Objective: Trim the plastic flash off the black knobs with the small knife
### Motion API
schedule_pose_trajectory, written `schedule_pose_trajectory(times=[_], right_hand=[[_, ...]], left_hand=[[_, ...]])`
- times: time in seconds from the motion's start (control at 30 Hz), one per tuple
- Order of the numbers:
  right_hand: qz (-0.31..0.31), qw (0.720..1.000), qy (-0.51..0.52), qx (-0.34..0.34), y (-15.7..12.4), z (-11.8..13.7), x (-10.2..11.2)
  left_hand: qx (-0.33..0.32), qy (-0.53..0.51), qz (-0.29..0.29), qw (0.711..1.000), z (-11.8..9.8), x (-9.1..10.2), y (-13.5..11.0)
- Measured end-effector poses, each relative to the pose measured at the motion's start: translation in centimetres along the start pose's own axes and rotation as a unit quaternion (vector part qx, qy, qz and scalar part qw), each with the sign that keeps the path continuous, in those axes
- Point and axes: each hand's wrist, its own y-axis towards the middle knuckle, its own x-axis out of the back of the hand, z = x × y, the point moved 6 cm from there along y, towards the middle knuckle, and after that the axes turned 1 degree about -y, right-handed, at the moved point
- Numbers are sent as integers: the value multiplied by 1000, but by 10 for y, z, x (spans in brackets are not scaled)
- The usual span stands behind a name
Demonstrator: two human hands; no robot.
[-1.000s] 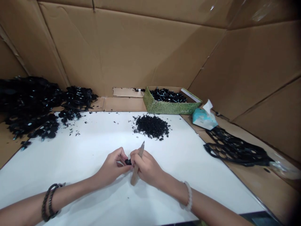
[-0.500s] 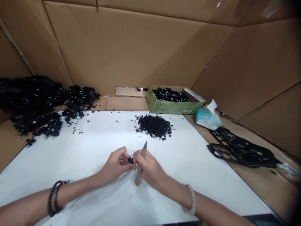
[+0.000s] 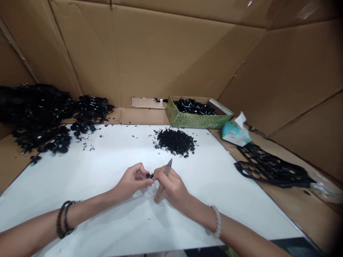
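My left hand (image 3: pixel 135 180) pinches a small black part (image 3: pixel 149 176) between thumb and fingers, above the white tabletop (image 3: pixel 107 214). Touching that part from the other side are the fingertips of my right hand (image 3: pixel 171 184). A slim knife (image 3: pixel 163 182) with a pale, wood-coloured handle and a pointed grey blade is held in my right hand, its tip pointing up and away from me. The exact shape of the black part is mostly covered by fingers. Beyond my hands lies a heap of tiny black pieces (image 3: pixel 175 142).
A green box (image 3: pixel 199 122) full of black parts stands at the back. Black parts (image 3: pixel 34 107) are piled at the left. On the right are a tissue pack (image 3: pixel 235 134) and black perforated sheets (image 3: pixel 276 167). Cardboard walls (image 3: pixel 171 50) enclose the table.
Both hands have shifted slightly up the view, with the black part between them. More of the part shows between the fingertips. The knife has tilted a little to the right.
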Motion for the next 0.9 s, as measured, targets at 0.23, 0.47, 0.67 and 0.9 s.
schedule_pose_trajectory(times=[0.23, 0.47, 0.67, 0.9], right_hand=[[-18, 1000, 8, 21, 4, 5, 6], [-18, 999, -9, 31, 3, 6, 5], [-4, 997, -25, 71, 5, 13, 7], [-16, 993, -39, 107, 8, 19, 13]], left_hand=[[14, -19, 9, 1000, -5, -2, -1], [29, -35, 24, 999, -4, -2, -1], [27, -28, 37, 999, -7, -4, -3], [29, -43, 54, 997, -6, -7, -4]])
